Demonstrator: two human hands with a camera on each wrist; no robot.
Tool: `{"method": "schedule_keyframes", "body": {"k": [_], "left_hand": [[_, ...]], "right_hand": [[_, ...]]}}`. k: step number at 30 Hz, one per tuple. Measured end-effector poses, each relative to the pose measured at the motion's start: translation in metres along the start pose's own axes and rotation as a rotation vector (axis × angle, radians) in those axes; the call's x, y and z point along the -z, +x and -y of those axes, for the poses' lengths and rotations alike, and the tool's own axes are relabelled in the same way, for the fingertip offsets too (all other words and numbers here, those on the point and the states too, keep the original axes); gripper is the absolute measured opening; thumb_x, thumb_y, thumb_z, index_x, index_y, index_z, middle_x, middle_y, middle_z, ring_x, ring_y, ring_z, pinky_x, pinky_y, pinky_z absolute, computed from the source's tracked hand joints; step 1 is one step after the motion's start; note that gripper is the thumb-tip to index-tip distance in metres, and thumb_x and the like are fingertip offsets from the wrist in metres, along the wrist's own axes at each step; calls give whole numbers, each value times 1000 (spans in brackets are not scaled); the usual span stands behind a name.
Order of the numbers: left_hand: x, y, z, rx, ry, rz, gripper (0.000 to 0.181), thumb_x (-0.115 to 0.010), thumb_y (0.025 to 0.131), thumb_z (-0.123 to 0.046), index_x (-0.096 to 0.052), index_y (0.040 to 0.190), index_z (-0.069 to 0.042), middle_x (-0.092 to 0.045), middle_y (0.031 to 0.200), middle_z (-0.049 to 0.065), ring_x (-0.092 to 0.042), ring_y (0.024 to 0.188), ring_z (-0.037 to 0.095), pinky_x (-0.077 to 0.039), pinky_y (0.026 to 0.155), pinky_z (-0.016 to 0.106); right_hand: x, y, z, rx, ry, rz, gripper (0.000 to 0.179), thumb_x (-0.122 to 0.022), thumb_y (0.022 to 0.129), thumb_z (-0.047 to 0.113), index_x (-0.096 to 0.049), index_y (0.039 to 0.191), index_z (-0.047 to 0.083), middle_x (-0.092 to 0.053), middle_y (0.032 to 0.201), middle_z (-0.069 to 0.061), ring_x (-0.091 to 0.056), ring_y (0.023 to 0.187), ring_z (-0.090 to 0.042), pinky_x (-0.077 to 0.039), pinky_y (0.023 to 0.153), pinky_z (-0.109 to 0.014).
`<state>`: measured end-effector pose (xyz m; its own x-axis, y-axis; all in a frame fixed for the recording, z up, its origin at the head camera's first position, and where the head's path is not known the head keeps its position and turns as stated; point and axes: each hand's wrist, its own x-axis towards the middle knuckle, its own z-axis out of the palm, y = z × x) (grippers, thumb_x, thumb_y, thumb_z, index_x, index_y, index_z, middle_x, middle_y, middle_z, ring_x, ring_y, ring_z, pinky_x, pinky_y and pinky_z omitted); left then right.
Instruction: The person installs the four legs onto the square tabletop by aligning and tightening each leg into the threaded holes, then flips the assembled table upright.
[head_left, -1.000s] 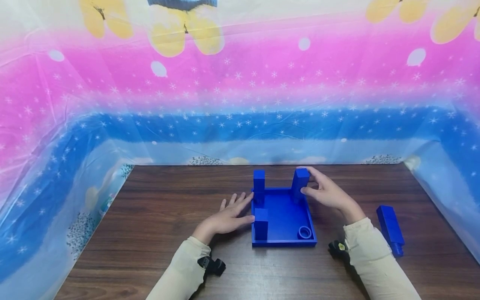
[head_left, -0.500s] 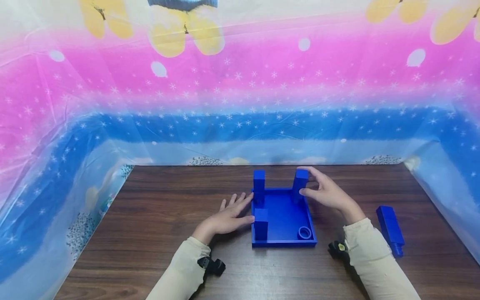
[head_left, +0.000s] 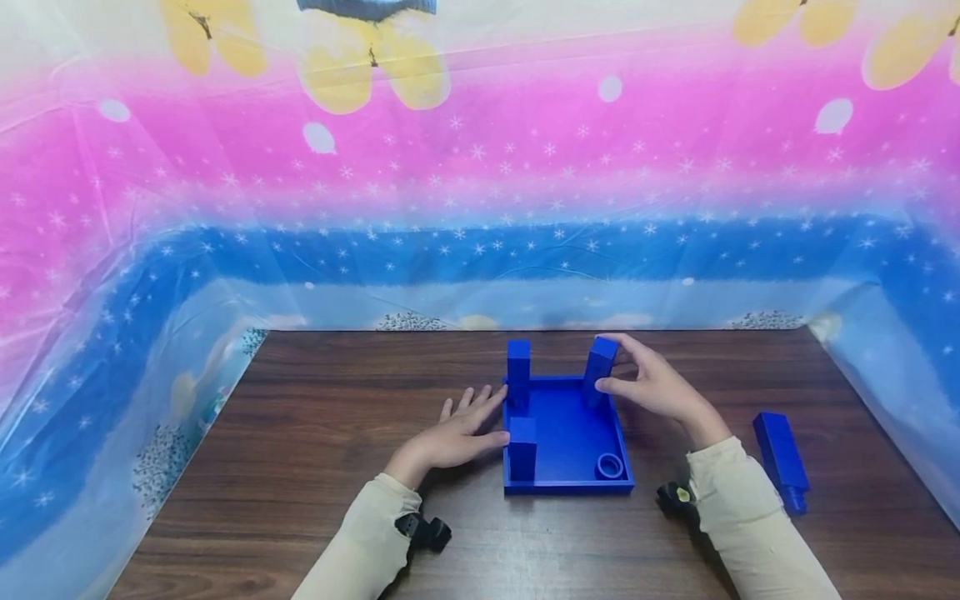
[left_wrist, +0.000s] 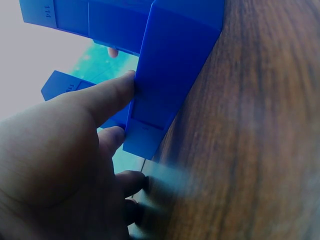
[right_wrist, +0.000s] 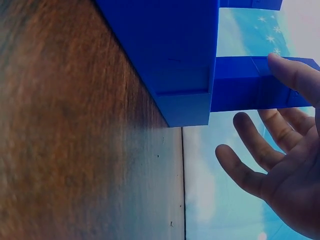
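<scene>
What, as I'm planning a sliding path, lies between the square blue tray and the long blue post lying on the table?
In the head view, the beige fabric right sleeve and black wrist camera, over brown tabletop, come between tray and post.

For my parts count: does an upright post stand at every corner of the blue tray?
No, the near right corner of the tray shows only a round ring, with nothing standing in it.

The left hand (left_wrist: pixel 55 160) touches the side of a blue tray (left_wrist: pixel 167 65) with thumb and one fingertip — two more fingers show lower, near the wood-grained counter (left_wrist: pixel 255 125). A blue post (left_wrist: pixel 70 19) marked 114 juts out above the thumb — a second post (left_wrist: pixel 61 86) shows partly behind it.
</scene>
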<state>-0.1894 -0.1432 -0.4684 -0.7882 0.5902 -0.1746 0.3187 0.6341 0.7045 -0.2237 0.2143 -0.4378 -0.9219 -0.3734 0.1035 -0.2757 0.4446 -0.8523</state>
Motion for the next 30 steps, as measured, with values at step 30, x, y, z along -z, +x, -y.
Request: {"method": "schedule_keyframes", "body": {"k": [30], "left_hand": [[0,0,0,9,1,1,82,-52,107,-57,-13,172,-25,-4,176,15,10,160,38,14,125,60]], "right_hand": [[-5,3,-3,37,-91,-19,73,-82,96,26,-45,157,9,-60,143,-19,-55,133,-41,-49,103,-62]]}}
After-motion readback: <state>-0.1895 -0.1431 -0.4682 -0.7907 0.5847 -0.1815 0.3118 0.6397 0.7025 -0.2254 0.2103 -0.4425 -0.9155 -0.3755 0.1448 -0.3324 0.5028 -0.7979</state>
